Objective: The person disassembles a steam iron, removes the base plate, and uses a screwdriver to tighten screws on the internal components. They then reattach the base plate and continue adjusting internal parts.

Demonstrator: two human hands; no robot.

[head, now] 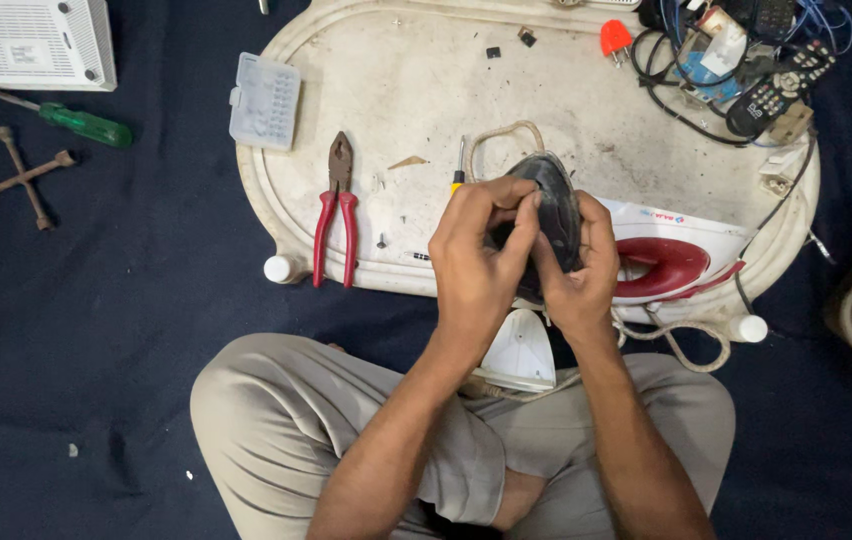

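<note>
Both my hands hold a dark, pointed soleplate part of a clothes iron (554, 205) upright above the white oval tray (406, 70). My left hand (476, 255) grips its left side, with the fingers curled over the edge. My right hand (576, 265) holds its lower right side, the thumb pressing on the face. A beige cord (491, 135) loops out behind the part. The iron's white and red body (671, 255) lies on the tray just right of my hands. A white pointed cover (518, 352) rests on my lap beneath them.
On the tray lie red-handled pliers (336, 210), a yellow-handled screwdriver (459, 170) and a clear plastic screw box (264, 100). A remote control (778, 88) and tangled wires sit at the top right. A green screwdriver (81, 123), a cross wrench (18, 175) and a white box (34, 40) lie on the dark cloth at left.
</note>
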